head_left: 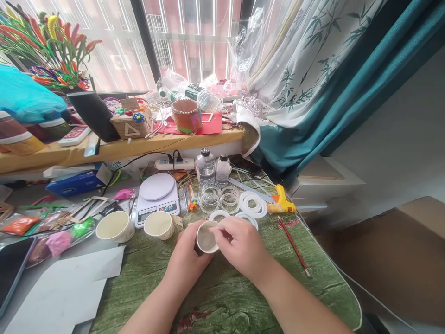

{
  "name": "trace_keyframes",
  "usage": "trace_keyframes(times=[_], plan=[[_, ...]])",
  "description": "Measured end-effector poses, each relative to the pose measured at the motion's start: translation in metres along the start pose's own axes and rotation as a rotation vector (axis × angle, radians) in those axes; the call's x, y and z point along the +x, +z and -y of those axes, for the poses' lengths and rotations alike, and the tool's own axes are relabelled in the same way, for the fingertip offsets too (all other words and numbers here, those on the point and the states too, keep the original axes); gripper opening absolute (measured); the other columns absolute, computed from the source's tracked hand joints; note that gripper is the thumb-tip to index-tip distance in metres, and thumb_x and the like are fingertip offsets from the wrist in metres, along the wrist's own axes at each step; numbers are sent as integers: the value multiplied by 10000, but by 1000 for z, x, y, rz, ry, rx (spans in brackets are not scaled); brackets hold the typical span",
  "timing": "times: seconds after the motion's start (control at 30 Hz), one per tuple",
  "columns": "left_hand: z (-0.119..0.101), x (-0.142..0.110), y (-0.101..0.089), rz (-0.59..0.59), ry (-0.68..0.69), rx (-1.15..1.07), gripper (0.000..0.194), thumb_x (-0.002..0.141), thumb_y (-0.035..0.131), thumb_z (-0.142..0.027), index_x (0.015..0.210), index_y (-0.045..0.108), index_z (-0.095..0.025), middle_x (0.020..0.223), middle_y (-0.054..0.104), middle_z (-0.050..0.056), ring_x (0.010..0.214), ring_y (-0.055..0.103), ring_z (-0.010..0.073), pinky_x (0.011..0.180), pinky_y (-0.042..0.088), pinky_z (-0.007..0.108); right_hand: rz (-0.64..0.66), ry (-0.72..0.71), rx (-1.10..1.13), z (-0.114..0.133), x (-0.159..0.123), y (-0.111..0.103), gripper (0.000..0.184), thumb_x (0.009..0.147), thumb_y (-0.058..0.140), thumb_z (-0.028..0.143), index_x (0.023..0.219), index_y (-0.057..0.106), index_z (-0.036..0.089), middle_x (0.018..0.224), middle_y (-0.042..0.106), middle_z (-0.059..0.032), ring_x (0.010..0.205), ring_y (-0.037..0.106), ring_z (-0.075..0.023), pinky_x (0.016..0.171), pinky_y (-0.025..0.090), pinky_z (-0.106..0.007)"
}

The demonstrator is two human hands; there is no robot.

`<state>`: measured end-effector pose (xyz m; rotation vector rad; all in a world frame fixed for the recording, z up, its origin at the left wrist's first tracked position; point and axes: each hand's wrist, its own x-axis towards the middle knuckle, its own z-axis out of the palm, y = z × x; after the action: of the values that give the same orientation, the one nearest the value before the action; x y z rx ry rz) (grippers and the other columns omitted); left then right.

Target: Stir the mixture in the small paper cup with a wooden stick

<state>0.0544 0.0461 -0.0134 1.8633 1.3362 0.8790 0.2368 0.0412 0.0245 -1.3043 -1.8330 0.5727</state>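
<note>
My left hand (187, 255) is wrapped round a small white paper cup (207, 240), tilted so its mouth faces me. Over the cup's right rim, the fingers of my right hand (239, 243) are pinched together and reach into the opening. Whatever they grip, if anything, is too small or hidden to name. Two more paper cups stand to the left, a smaller one (159, 225) and a wider one (115, 227). Just beyond my hands lie white ring moulds (253, 204) and stacked clear rings (209, 197).
A kitchen scale (157, 199) stands behind the cups, with two clear bottles (205, 168) to its right. A yellow glue gun (282, 200) and a red pencil (294, 247) lie at right. White paper (66, 292) covers the left. A cluttered sill (139, 144) runs along the window.
</note>
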Motion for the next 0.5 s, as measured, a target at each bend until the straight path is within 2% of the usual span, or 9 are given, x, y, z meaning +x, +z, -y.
trace_keyframes(times=[0.13, 0.23, 0.37, 0.5], plan=[[2, -1, 1, -18, 15, 27, 478, 824, 705, -179, 1287, 635, -271, 1287, 724, 87, 1187, 689, 304, 1050, 524, 500, -20, 44, 10, -1, 2, -1, 310, 917, 569, 199, 634, 443, 213, 624, 511, 23, 607, 447, -132, 592, 311, -272], [1, -1, 1, -29, 31, 35, 479, 821, 688, -173, 1287, 629, -270, 1282, 723, 85, 1186, 688, 305, 1042, 528, 498, 28, 49, 50, -1, 2, -1, 313, 918, 583, 209, 631, 458, 212, 623, 524, 24, 609, 460, -131, 589, 319, -268], [-4, 0, -1, 24, 38, 39, 505, 797, 640, -116, 1279, 615, -263, 1277, 717, 92, 1189, 680, 304, 1028, 536, 494, 3, 53, 41, 1, 1, 0, 305, 929, 574, 212, 644, 466, 209, 645, 540, 19, 628, 475, -132, 608, 325, -273], [-6, 0, -2, 67, -6, 49, 442, 827, 644, -156, 1255, 593, -254, 1228, 715, 96, 1109, 694, 294, 1004, 550, 513, 58, 9, 34, 3, 0, 2, 291, 883, 584, 175, 638, 431, 209, 630, 499, 30, 602, 438, -123, 583, 301, -274]])
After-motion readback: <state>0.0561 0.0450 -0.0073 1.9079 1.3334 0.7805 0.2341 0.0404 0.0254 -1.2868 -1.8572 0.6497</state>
